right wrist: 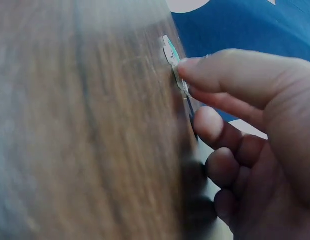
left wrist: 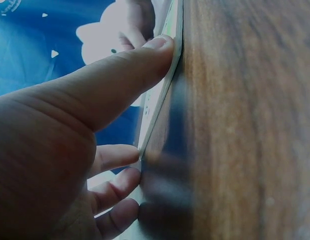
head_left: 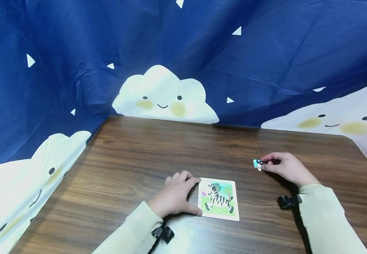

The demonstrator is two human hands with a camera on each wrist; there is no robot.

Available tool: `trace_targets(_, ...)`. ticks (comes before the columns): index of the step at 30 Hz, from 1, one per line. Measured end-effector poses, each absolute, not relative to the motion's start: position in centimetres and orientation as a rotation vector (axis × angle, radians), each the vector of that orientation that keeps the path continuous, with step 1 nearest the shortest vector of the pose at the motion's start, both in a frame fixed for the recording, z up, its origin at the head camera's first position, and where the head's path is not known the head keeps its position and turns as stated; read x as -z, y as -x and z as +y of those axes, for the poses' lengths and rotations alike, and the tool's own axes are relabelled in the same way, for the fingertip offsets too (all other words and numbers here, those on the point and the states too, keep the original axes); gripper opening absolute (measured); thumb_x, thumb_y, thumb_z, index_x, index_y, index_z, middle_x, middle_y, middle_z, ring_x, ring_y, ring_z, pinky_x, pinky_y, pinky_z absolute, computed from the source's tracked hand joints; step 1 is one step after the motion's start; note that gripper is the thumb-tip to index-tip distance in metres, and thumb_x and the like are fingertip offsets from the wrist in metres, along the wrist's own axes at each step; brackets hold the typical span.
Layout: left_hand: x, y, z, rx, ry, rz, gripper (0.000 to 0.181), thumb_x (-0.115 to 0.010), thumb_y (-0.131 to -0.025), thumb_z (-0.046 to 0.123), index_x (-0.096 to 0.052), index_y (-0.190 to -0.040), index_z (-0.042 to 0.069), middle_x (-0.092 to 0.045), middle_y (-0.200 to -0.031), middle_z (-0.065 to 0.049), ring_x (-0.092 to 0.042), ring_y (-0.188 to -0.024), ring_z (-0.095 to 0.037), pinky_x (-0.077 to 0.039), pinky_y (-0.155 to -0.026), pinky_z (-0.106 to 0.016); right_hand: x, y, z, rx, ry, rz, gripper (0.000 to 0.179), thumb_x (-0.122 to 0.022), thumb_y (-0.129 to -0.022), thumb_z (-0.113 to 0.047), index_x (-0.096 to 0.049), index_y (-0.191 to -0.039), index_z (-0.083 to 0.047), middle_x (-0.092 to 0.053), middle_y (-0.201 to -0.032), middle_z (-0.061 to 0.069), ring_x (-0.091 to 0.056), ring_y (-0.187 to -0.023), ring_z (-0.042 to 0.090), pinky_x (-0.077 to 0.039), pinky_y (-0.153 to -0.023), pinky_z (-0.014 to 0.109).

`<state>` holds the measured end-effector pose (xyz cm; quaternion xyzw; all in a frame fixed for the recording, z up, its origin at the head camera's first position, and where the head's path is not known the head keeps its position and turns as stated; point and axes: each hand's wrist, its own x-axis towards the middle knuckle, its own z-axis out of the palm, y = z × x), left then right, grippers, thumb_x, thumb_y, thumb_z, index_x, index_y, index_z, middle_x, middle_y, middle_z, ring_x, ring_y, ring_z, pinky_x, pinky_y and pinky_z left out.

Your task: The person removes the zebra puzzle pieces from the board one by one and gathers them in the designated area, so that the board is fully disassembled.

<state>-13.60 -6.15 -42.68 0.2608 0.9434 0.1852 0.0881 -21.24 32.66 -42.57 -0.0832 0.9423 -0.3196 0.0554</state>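
Note:
A square zebra puzzle board (head_left: 218, 199) with a pale frame lies flat on the wooden table in the head view. My left hand (head_left: 177, 195) is at its left side, thumb on the near corner and forefinger at the far corner. The left wrist view shows that thumb (left wrist: 139, 62) resting on the board's edge (left wrist: 157, 107). Farther right, my right hand (head_left: 286, 169) pinches a small puzzle piece (head_left: 257, 164) with blue, black and white on it. In the right wrist view the piece (right wrist: 170, 51) is close to the tabletop, partly hidden by the fingers.
The brown wood-grain table (head_left: 132, 158) spreads around both hands. Behind it and at the left hangs a blue cloth (head_left: 85, 42) printed with smiling clouds and white triangles. Black straps (head_left: 162, 233) hang at both wrists.

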Motion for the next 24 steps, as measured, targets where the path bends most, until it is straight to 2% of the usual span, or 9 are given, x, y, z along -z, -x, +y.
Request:
trace_targets(5,42.6,13.6,-6.1,-0.548,-0.777,2.812,0.097,-0.086,-0.064,0.060,-0.053,-0.145,0.019,-0.051,-0.129,0.002,-0.045,-0.111,-0.017,-0.033,-0.088,-0.033,42.8,21.3,32.7,0.929,0.259,2.903,0.030,-0.074,-0.091,-0.031,-0.073,-0.108,-0.005,-0.062,-0.085,-0.001,-0.052,-0.078,0.010,-0.039,-0.071,0.025)
trace_targets(14,42.8,13.6,-6.2,-0.555,-0.773,2.814,0.097,-0.086,-0.064,0.060,-0.053,-0.145,0.019,-0.051,-0.129,0.002,-0.045,-0.111,-0.017,-0.033,-0.088,-0.033,43.0,21.6,33.0,0.892,0.253,2.973,0.025,-0.069,-0.094,-0.020,-0.073,-0.111,-0.002,-0.067,-0.090,0.003,-0.053,-0.082,0.018,-0.040,-0.074,0.029)
trace_targets(24,42.8,13.6,-6.2,-0.558,-0.778,2.814,0.097,-0.087,-0.063,0.060,-0.054,-0.145,0.019,-0.051,-0.128,0.002,-0.045,-0.110,-0.017,-0.033,-0.088,-0.034,43.0,21.4,33.7,0.882,0.208,3.003,0.027,-0.071,-0.093,-0.023,-0.072,-0.110,-0.002,-0.067,-0.088,0.002,-0.053,-0.081,0.018,-0.039,-0.072,0.028)
